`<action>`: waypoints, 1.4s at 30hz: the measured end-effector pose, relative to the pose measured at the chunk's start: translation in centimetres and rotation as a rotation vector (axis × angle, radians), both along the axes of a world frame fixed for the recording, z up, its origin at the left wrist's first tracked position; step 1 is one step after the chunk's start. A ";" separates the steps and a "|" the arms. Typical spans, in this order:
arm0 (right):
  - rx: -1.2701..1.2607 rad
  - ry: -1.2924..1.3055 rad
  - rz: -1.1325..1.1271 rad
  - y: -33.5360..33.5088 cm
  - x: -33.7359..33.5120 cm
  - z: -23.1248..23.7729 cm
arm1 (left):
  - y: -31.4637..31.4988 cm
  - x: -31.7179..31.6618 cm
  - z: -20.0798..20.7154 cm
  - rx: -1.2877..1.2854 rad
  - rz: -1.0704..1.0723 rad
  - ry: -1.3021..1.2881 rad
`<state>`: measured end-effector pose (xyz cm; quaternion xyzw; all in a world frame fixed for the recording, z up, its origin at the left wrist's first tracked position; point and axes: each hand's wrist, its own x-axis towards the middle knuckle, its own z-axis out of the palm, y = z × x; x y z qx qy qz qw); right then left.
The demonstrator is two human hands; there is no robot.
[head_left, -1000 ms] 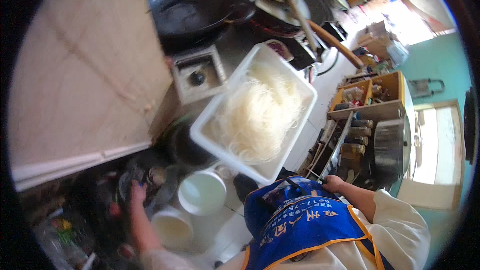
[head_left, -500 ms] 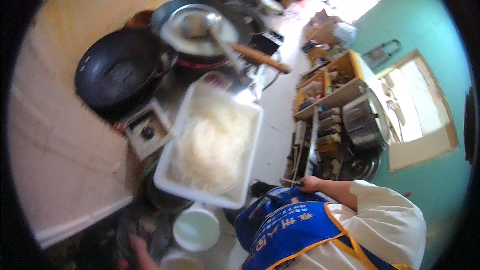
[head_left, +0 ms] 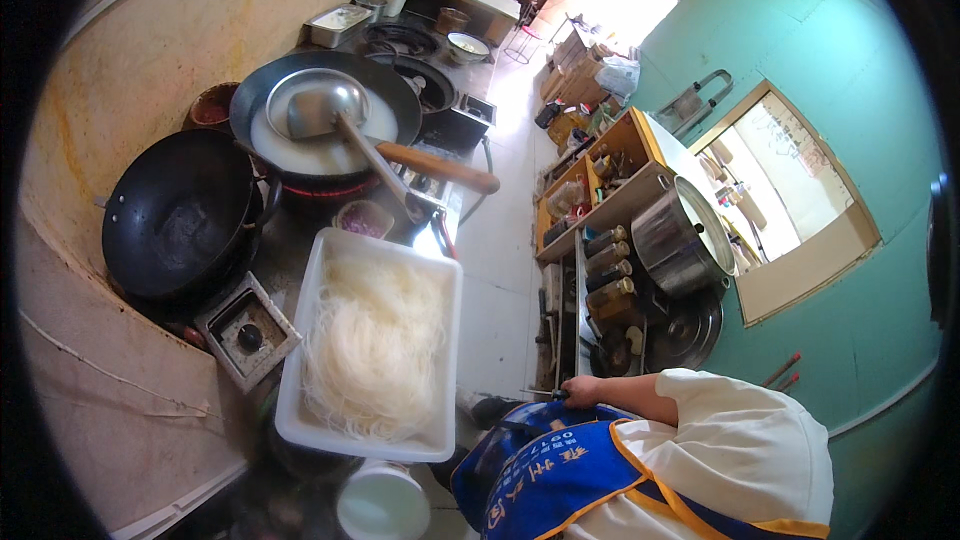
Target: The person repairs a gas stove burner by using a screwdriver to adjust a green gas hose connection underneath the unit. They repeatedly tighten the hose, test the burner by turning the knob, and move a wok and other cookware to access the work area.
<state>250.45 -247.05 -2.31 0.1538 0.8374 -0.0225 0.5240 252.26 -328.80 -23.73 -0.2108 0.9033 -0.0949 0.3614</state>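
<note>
The right hand [head_left: 580,393] is held beside the front of the blue apron [head_left: 560,465], its fingers curled; a thin dark item [head_left: 545,394] is seen at the fingertips, but whether it is gripped or merely touched cannot be told. The left hand is outside the view, so its state cannot be told. Pale noodles [head_left: 375,350] are heaped in a white tub [head_left: 453,360], which is placed at the near end of the worktop [head_left: 288,255], toward its right edge. Just beyond the tub, a small bowl [head_left: 365,220] is set. Near the left edge, an empty black wok [head_left: 180,210] is tilted. Farther along, a metal ladle [head_left: 318,112] is rested over a larger wok [head_left: 400,85] containing whitish liquid. Below the near end, a white bucket [head_left: 383,505] is partly visible.
</note>
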 end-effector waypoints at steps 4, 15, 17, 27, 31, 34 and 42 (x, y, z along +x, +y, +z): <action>0.030 -0.056 0.023 -0.2 -0.8 -0.2 | 0.1 -0.3 -0.5 0.000 0.015 0.000; 0.010 -0.003 0.042 0.1 -0.2 -1.0 | -0.6 -0.3 -1.3 -0.015 0.028 -0.003; 0.000 -0.008 0.056 0.3 -0.1 -1.1 | -0.9 -0.1 -1.8 -0.019 0.028 -0.007; 0.046 -0.086 0.024 1.3 1.5 -1.4 | 0.7 1.6 -1.6 0.045 0.196 0.208; 0.064 -0.142 0.093 0.6 -2.2 -2.2 | -6.0 7.6 -7.1 -0.075 -0.101 0.366; 0.033 -0.040 0.062 2.9 -1.9 -4.0 | -6.5 6.3 -6.9 0.013 0.126 0.412; -0.090 0.180 -0.014 8.2 -4.3 -3.7 | 11.7 1.1 14.8 -0.070 0.251 0.944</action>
